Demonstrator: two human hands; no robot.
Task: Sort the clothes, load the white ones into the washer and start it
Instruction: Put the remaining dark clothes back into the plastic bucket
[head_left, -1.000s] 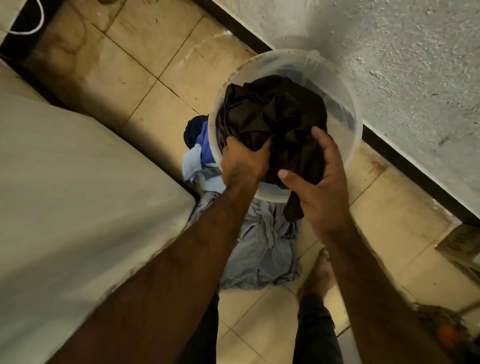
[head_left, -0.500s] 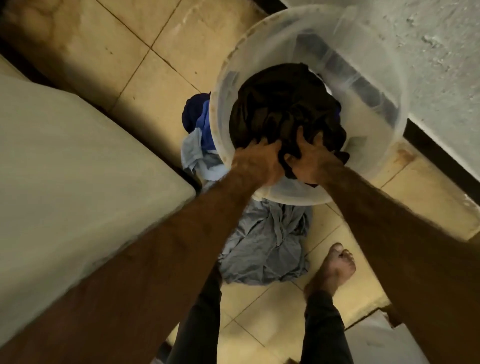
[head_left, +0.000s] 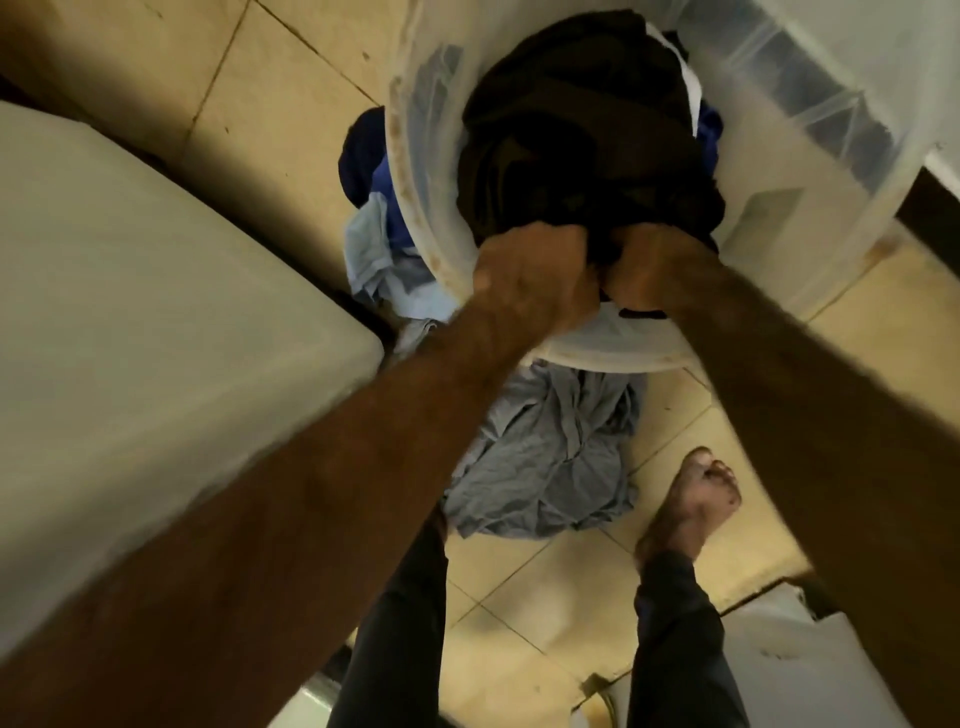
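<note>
Off at nine o'clock, the pale washer top (head_left: 156, 291), blurred. Moving right, on the floor (head_left: 291, 104) at about ten o'clock of the bucket, a dark blue and light blue heap (head_left: 371, 228) pressed against its wall; at the bucket's six o'clock, a crumpled grey garment (head_left: 545, 452). Next, the left hand (head_left: 530, 275), curled tight on the near edge of the dark brown garment (head_left: 582, 130). Just beside it, touching or nearly so, the right hand (head_left: 660, 270), likewise clenched on the same cloth. Garment bundled inside the translucent bucket (head_left: 810, 218), filling its middle, with slivers of white and blue cloth peeking at its one o'clock edge.

Likely soft, limp and light, apt to drag neighbours up with it; best taken in bunched fistfuls at the near edge, as here, and lifted clear before sorting onto the floor.

Against half a second ago: bucket larger and higher in frame, camera closer and lower, fists sunk deeper into the cloth, fingers now hidden. Floor piles unmoved. Bare foot (head_left: 691, 499) at five o'clock.
</note>
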